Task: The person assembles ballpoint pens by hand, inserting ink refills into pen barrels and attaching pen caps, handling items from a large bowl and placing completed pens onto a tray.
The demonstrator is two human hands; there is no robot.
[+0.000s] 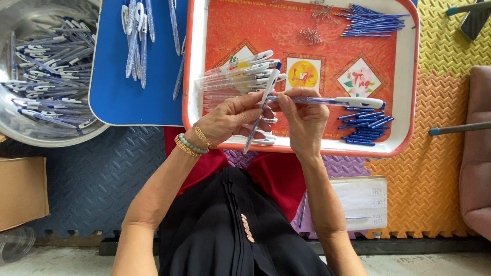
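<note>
My left hand [232,117] holds a clear ballpoint pen [262,110] with a white clip, slanting down toward me, over the near edge of a red tray [404,76] with a white rim. My right hand [302,117] grips a second pen [337,101] lying level, its white clip end pointing right. The two pens cross between my fingers. A fan of clear pen barrels [232,76] lies in the tray just beyond my left hand. Loose blue pen parts [365,128] lie to the right of my right hand.
A metal bowl [30,128] of finished pens stands at the far left. A blue board [128,97] carries several more pens. Blue refills [371,20] and small springs [312,33] lie at the tray's far side. Foam mats cover the floor; a cardboard box [20,189] is at left.
</note>
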